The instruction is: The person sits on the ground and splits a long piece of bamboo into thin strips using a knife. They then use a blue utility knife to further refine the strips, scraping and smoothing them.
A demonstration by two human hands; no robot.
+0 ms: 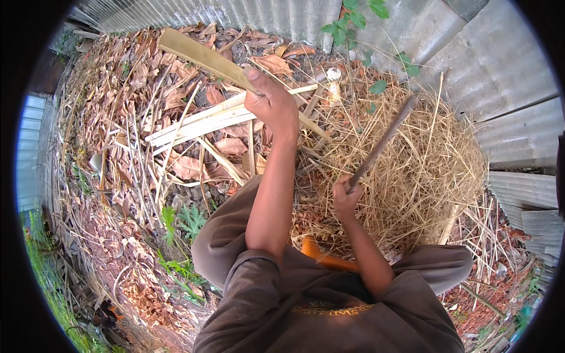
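Left of the straw (424,182), gripping a strip (203,57) with left hand (272,109), slanted lengthwise away from it; closer, at the straw's left edge, clasping a blade (381,143) with right hand (346,201), pointed over it

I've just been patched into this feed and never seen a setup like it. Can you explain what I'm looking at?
There's no machine here, just a person working bare-handed. The single picture comes from a wide camera worn on their head, looking down, so straight edges bend near the rim. The left hand holds a yellowish flat strip. The right hand has its grip on the near end of a long dark tool, apparently a blade. Below lie dry leaves, pale strips and a straw-like heap, with metal sheets beyond.
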